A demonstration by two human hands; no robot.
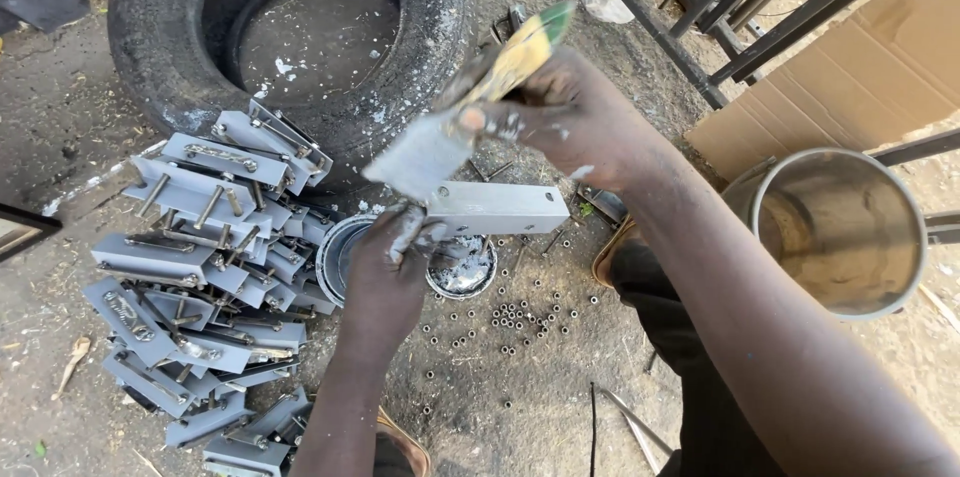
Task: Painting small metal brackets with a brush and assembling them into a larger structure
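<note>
Right hand point(570, 117) grips paint-caked brush point(450, 127) — flat grey bracket point(500, 207) beneath

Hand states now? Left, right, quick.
Left hand: closed on grey metal block, above paint tin.
Right hand: closed on paintbrush, bristles near the block.

We see a grey-painted rectangular metal block point(497, 208) held level at frame centre, a paint-smeared scraper point(470, 107) tilted just above it
</note>
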